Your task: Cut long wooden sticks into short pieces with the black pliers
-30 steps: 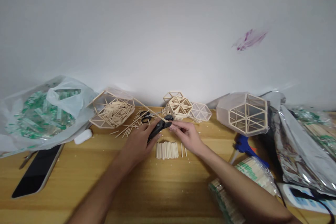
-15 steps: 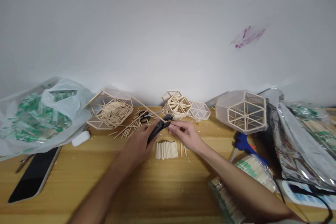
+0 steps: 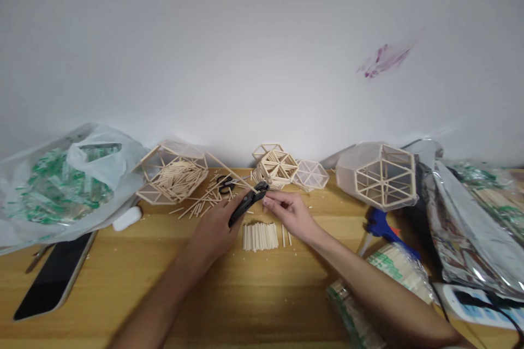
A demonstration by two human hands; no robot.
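Note:
My left hand (image 3: 216,224) is closed around a pair of black-handled cutters (image 3: 247,205), which point up and to the right. A long thin wooden stick (image 3: 227,168) slants down from the upper left to the jaws. Close to those jaws, my right hand (image 3: 291,214) pinches at the stick's lower end, though the fingertips mostly cover it. On the table just below lies a row of short cut sticks (image 3: 260,236), with two single pieces (image 3: 286,235) to its right.
Behind my hands are a stick-filled wooden frame (image 3: 174,174), black scissors (image 3: 226,184), loose sticks and a small lattice frame (image 3: 279,166). To the right stand a larger frame (image 3: 376,177), a blue glue gun (image 3: 382,226) and a power strip (image 3: 478,308). A plastic bag (image 3: 69,185) and phone (image 3: 55,275) lie left.
Both hands stay almost where they were, with the cutters and stick between them. The whole scene sits slightly lower in the view.

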